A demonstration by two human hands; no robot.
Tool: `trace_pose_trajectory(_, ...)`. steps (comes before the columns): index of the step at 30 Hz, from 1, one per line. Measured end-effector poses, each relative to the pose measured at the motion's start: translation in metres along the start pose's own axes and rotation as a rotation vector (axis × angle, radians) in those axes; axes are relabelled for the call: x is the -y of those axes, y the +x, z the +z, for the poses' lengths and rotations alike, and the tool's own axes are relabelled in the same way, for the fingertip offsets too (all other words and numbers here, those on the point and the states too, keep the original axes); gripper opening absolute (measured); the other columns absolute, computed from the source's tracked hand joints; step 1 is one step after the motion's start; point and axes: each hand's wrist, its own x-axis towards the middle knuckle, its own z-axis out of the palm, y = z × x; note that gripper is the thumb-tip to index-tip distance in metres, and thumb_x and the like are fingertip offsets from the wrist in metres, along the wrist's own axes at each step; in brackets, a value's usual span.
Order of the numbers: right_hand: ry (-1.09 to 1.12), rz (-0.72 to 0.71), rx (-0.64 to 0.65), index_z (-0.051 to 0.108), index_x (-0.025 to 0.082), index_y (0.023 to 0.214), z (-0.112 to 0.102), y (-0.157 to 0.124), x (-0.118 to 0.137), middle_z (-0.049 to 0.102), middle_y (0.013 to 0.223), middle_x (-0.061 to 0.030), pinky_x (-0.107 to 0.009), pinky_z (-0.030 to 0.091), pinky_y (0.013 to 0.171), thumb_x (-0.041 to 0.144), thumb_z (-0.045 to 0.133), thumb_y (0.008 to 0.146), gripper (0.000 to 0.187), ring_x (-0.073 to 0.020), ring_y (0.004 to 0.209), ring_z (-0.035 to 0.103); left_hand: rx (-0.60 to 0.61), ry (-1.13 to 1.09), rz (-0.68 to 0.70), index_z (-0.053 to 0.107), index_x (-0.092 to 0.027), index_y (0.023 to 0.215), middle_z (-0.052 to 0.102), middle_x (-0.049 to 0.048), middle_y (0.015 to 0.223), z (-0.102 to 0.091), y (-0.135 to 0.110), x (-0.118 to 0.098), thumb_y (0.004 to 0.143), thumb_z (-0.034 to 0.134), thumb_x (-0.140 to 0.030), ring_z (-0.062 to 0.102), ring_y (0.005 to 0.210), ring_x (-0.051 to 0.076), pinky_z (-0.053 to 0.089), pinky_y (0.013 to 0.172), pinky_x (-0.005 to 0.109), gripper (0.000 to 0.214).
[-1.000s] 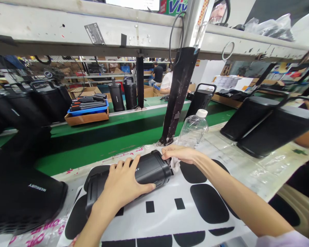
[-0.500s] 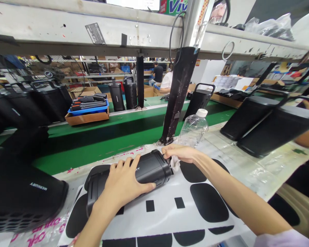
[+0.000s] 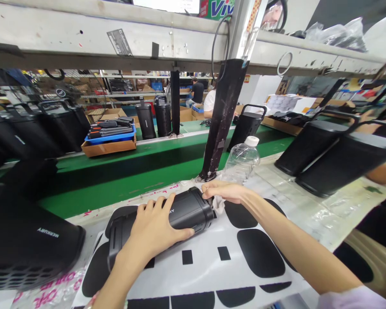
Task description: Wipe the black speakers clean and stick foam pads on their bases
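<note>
A black portable speaker (image 3: 190,207) with white lettering lies on its side, slanting up to the right. Over its body my left hand (image 3: 154,229) is closed, the thumb along the near side and the fingers across the top. At the far right end, my right hand (image 3: 223,191) pinches a crumpled whitish cloth (image 3: 218,204) against the speaker's edge; the fingertips are partly hidden there. Beneath the speaker is a white sheet (image 3: 202,274) bearing black rounded shapes and small black squares.
A larger black speaker (image 3: 35,240) marked MERKURY stands close on the left. Behind my right hand are a clear plastic bottle (image 3: 242,161) and a dark post (image 3: 223,120). A green conveyor belt (image 3: 116,180) runs behind. Black speakers (image 3: 347,159) stand at right, beside a co-worker's arm (image 3: 384,172).
Both my hands and the speaker stay almost where they were. At the far right, a co-worker's hand has shifted near the speaker handles.
</note>
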Motion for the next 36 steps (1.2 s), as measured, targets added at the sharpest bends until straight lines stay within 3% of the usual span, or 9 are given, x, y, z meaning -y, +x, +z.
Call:
trace_pose_trajectory(4, 0.069, 0.012, -0.013, 0.05, 0.018, 0.059, -0.001, 0.001, -0.005, 0.045, 0.058, 0.0047, -0.021, 0.03, 0.049, 0.021, 0.062, 0.053, 0.014, -0.0078, 0.054, 0.041, 0.0, 0.0, -0.004, 0.037, -0.023, 0.15, 0.054, 0.0151, 0.142, 0.001, 0.0, 0.0, 0.068, 0.057, -0.073, 0.047, 0.128, 0.042, 0.033, 0.105, 0.058, 0.098)
trace_pose_trajectory(9, 0.148, 0.013, -0.028, 0.046, 0.02, 0.064, 0.0, 0.001, -0.01, 0.042, 0.059, 0.0042, -0.023, 0.036, 0.052, 0.033, 0.053, 0.056, 0.017, -0.0101, 0.054, 0.04, 0.015, -0.005, -0.002, 0.038, -0.022, 0.15, 0.054, 0.0153, 0.141, -0.001, 0.0, 0.0, 0.068, 0.055, -0.075, 0.047, 0.128, 0.042, 0.033, 0.106, 0.057, 0.099)
trace_pose_trajectory(15, 0.021, -0.051, -0.011, 0.048, 0.019, 0.062, -0.001, 0.0, -0.012, 0.043, 0.062, 0.0043, -0.023, 0.027, 0.053, 0.031, 0.068, 0.06, 0.024, -0.0094, 0.058, 0.037, 0.02, -0.006, -0.006, 0.036, -0.022, 0.15, 0.053, 0.0153, 0.143, -0.002, 0.0, -0.001, 0.067, 0.055, -0.075, 0.046, 0.129, 0.042, 0.032, 0.107, 0.058, 0.1)
trace_pose_trajectory(26, -0.255, -0.028, -0.024, 0.054, 0.018, 0.068, -0.005, 0.0, 0.0, 0.05, 0.064, 0.0035, -0.023, 0.028, 0.052, 0.054, 0.081, 0.062, 0.045, -0.0099, 0.059, 0.045, 0.01, -0.005, -0.005, 0.037, -0.024, 0.15, 0.051, 0.0161, 0.145, -0.002, 0.002, 0.002, 0.068, 0.055, -0.076, 0.046, 0.131, 0.041, 0.033, 0.106, 0.058, 0.099)
trace_pose_trajectory(32, -0.369, -0.083, -0.179, 0.055, 0.019, 0.066, 0.009, 0.0, -0.002, 0.051, 0.066, 0.0018, -0.024, 0.032, 0.052, 0.065, 0.072, 0.068, 0.049, -0.0111, 0.059, 0.046, -0.002, -0.034, -0.013, 0.038, -0.021, 0.149, 0.052, 0.0161, 0.144, 0.001, 0.002, -0.003, 0.068, 0.058, -0.074, 0.045, 0.131, 0.041, 0.032, 0.108, 0.061, 0.099)
trace_pose_trajectory(36, -0.417, -0.172, -0.499, 0.049, 0.02, 0.063, 0.016, 0.007, -0.012, 0.047, 0.065, -0.0004, -0.028, 0.035, 0.059, 0.076, 0.048, 0.077, 0.058, -0.0151, 0.064, 0.045, 0.01, -0.241, 0.039, 0.034, -0.023, 0.151, 0.043, 0.0107, 0.153, -0.013, 0.0, 0.017, 0.076, 0.055, -0.07, 0.037, 0.14, 0.035, 0.028, 0.115, 0.054, 0.092)
